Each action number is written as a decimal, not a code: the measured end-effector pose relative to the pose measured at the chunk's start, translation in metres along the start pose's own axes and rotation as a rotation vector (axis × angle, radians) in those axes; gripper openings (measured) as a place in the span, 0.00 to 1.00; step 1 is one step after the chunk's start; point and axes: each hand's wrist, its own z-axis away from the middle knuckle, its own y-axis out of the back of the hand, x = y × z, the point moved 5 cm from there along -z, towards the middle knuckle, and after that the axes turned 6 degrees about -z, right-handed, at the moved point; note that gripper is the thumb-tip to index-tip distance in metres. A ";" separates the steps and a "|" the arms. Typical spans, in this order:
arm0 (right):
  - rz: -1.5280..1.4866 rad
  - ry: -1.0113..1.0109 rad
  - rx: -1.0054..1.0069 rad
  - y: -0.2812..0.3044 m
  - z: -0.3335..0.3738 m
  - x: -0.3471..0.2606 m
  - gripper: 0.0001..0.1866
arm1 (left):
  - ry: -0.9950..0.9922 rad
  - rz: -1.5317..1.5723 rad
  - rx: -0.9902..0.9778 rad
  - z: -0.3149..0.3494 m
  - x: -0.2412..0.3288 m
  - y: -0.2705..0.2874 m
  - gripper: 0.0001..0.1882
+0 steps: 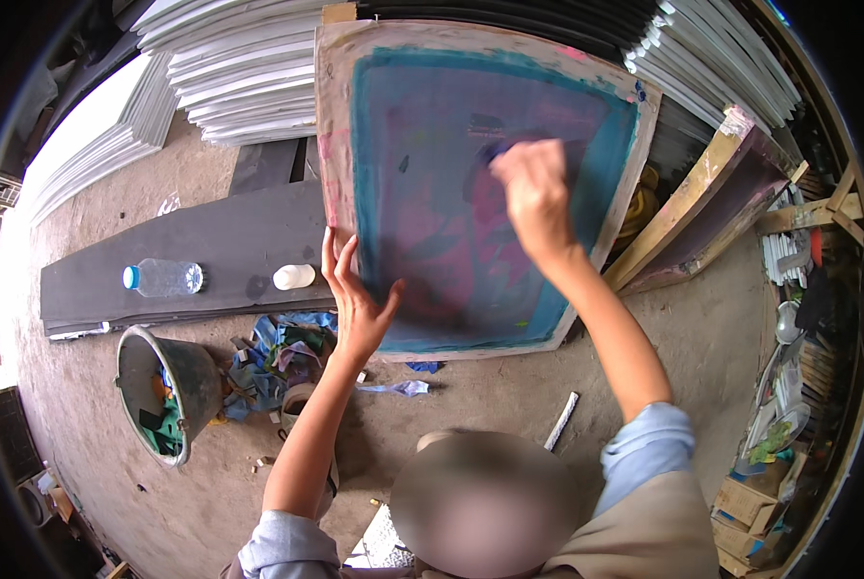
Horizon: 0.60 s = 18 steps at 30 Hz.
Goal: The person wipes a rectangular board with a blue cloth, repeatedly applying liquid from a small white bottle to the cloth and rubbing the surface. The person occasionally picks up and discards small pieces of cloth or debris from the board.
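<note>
A large screen-printing frame (490,349) leans upright in front of me, with pale stained wood around a teal-bordered, purplish mesh. My left hand (357,307) lies against its lower left edge, fingers spread and thumb apart. On the upper middle of the mesh, my right hand (536,198) is closed and pressed to the surface, slightly blurred. A bit of dark blue cloth (493,152) pokes out from under its fingers; the rest is hidden by the hand. Faint pink and dark patches show on the mesh.
A plastic bottle (167,278) and a white container (294,277) sit on a dark board (229,227) at left. Below are a bucket (200,376) and heaped rags (258,381). White sheets (239,77) are stacked behind. Another wooden frame (678,203) leans at right.
</note>
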 end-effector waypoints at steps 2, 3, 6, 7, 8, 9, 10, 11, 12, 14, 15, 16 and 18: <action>-0.093 0.174 -0.189 -0.017 0.019 -0.024 0.08 | 0.016 0.032 -0.013 0.000 -0.004 -0.003 0.46; -0.073 0.172 -0.164 -0.015 0.015 -0.019 0.09 | 0.008 0.029 -0.009 0.000 -0.005 0.000 0.46; 0.038 0.061 0.037 0.011 -0.018 0.012 0.07 | 0.005 0.048 -0.001 0.002 -0.006 0.000 0.46; 0.023 -0.169 0.151 0.015 -0.016 0.020 0.07 | 0.018 0.056 -0.001 0.003 -0.006 -0.002 0.46; 0.049 -0.136 0.167 0.011 -0.014 0.017 0.07 | 0.023 0.058 -0.001 0.002 -0.007 -0.001 0.46; 0.074 -0.103 0.183 0.009 -0.012 0.014 0.07 | 0.011 0.054 -0.003 0.001 -0.007 -0.002 0.46; 0.075 -0.121 0.152 0.011 -0.011 0.019 0.08 | -0.002 0.049 -0.004 0.000 -0.006 -0.002 0.46; 0.063 -0.129 0.128 0.014 -0.014 0.015 0.09 | -0.007 0.046 -0.009 0.001 -0.005 -0.003 0.46; 0.051 -0.137 0.103 0.016 -0.019 0.009 0.09 | -0.014 0.038 0.003 0.002 -0.007 0.000 0.46; -0.037 -0.147 0.099 0.014 -0.022 0.009 0.10 | 0.008 0.018 0.012 0.002 -0.008 -0.001 0.47; -0.020 -0.106 0.088 0.014 -0.019 0.009 0.11 | 0.019 0.009 0.015 0.002 -0.007 -0.002 0.47; -0.002 -0.066 0.077 0.014 -0.015 0.010 0.11 | 0.032 0.014 0.020 0.003 -0.005 -0.004 0.47; 0.034 0.045 -0.007 0.009 0.001 0.006 0.12 | 0.028 0.023 0.016 0.003 -0.004 -0.005 0.47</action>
